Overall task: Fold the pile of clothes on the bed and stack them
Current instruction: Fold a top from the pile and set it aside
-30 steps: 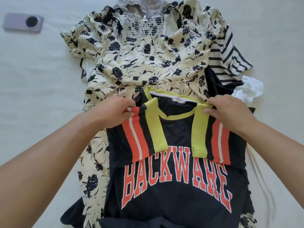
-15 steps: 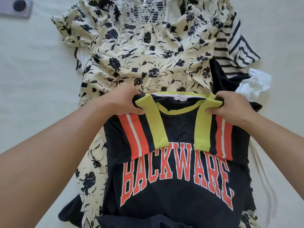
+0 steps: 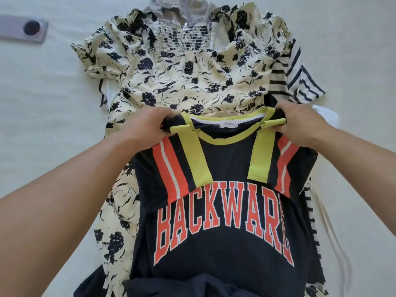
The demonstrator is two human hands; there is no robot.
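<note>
Navy BACKWARE tee (image 3: 225, 211) lies nearest on the pile, sleeves folded in. Left hand (image 3: 145, 129) and right hand (image 3: 300, 127) each pinch a shoulder corner, likely to fold it down. Beyond: floral dress (image 3: 182, 78), striped top (image 3: 300, 82), bed (image 3: 53, 93).

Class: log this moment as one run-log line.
left hand: grips T-shirt shoulder | right hand: grips other shoulder | sleeves: folded in | underneath: floral dress

T-shirt (image 3: 225, 232) lies on dress (image 3: 182, 82); phone (image 3: 23, 28) far left.
</note>
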